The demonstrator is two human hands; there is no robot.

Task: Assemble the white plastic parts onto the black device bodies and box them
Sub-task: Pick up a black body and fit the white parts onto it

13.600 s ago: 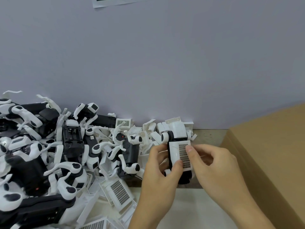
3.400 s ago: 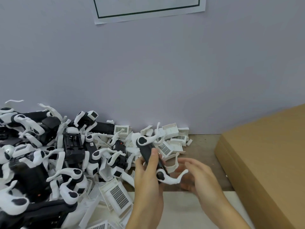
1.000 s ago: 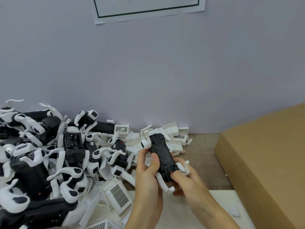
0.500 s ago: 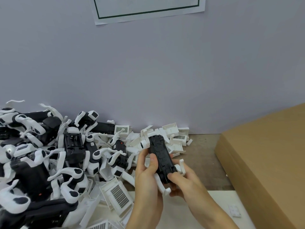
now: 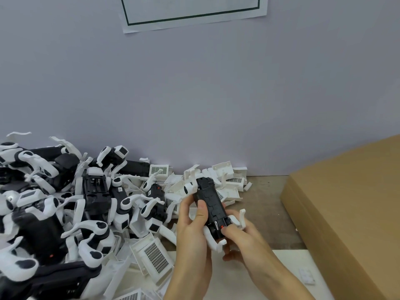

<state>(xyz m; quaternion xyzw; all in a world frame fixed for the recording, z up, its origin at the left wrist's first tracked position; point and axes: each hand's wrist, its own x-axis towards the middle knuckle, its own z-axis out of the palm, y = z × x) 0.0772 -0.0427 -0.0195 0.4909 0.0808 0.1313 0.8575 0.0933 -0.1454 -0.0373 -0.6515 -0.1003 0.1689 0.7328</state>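
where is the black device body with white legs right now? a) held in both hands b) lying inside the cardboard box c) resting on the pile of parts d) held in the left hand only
a: the black device body is gripped by the left hand along its side and the right hand at its near end, clear of the cardboard box.

This looks like a small assembly or packing station in a workshop or factory. A large heap of identical black device bodies (image 5: 95, 191) with white plastic parts (image 5: 153, 256) is piled loosely on the table (image 5: 266, 198) against a plain grey wall (image 5: 194, 94), many copies of the same item jumbled together. A brown cardboard box (image 5: 346, 202) stands at the right edge of the table. A printed sheet (image 5: 190, 11) with a dark green border is stuck to the wall above, like a posted work notice.
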